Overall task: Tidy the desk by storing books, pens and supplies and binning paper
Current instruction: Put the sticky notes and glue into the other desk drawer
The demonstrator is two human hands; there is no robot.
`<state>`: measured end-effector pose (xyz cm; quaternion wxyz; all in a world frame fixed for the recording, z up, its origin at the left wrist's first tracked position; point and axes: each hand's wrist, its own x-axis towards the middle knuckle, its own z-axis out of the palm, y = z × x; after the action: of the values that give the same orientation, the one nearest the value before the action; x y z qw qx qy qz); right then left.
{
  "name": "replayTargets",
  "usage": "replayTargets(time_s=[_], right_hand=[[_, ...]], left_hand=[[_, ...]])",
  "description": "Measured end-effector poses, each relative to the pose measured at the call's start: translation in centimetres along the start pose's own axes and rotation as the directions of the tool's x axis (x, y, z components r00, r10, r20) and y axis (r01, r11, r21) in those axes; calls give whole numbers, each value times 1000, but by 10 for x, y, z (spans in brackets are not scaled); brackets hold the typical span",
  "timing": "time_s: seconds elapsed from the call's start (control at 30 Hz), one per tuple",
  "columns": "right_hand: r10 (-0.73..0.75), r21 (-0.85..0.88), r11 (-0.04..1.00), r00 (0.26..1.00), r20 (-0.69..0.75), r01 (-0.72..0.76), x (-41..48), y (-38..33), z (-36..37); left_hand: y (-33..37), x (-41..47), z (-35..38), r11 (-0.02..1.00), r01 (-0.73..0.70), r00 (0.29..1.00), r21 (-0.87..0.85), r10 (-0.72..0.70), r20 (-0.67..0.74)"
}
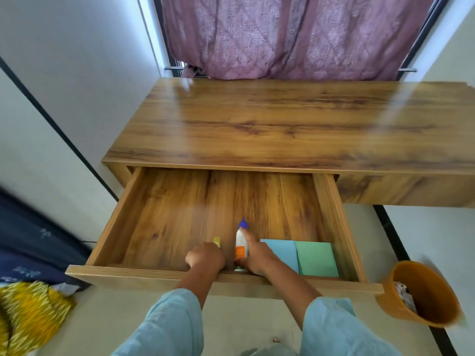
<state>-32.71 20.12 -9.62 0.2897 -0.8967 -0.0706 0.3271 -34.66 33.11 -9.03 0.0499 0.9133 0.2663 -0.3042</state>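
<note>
Both hands reach into the open drawer point(102, 242) near its front edge. The right hand point(257, 255) is wrapped around a glue bottle point(241, 244), its long axis running toward 12 o'clock, blue cap away. The left hand point(205, 258) is curled, apparently around a yellow stick point(217, 240) poking out at 12 o'clock. Coloured books point(299, 256) lie at 3 o'clock of the bottle.

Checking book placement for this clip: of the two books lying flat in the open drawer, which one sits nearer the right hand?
The blue book: its left edge runs under the right hand. The green book lies farther right, toward the drawer side wall.
</note>
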Motion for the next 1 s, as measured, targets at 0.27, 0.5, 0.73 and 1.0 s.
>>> replayTargets(time_s=[0.27, 0.5, 0.73, 1.0], right_hand=[[-35, -80, 996, 999, 23, 36, -6, 4, -1], [-30, -94, 995, 998, 50, 35, -10, 6, 2], [-9, -121, 992, 997, 74, 18, -13, 6, 1], [-5, -124, 992, 993, 118, 19, -13, 4, 1]], left_hand=[[-5, -4, 0, 989, -110, 987, -94, 97, -128], [-11, -5, 2, 981, -171, 978, -91, 158, -134], [-14, -4, 3, 974, -200, 973, -109, 184, -143], [-16, -3, 1, 972, -205, 977, -117, 195, -88]])
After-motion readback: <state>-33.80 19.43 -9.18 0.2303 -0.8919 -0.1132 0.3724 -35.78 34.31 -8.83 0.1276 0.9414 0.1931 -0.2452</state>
